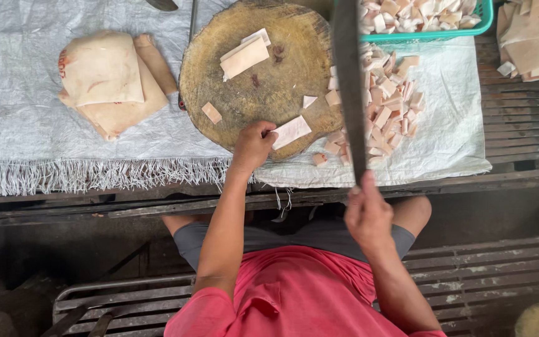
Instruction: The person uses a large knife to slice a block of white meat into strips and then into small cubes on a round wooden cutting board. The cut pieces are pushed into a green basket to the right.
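Left hand [252, 146] pins soft, likely slippery strip [291, 131] on block [263, 81]; right hand [367, 216] fist-grips raised knife [349, 87]. Hold strip w/ fingertips clear of blade.

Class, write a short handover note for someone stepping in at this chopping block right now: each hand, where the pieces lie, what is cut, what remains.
Left hand: pins a pale strip at the near edge of the round wooden chopping block.
Right hand: grips a long cleaver, blade raised over the block's right side.
Done: a heap of cut cubes lies on the white sheet right of the block; more fill the green basket.
Left: two strips on the block, uncut slabs at left, more slabs at far right.
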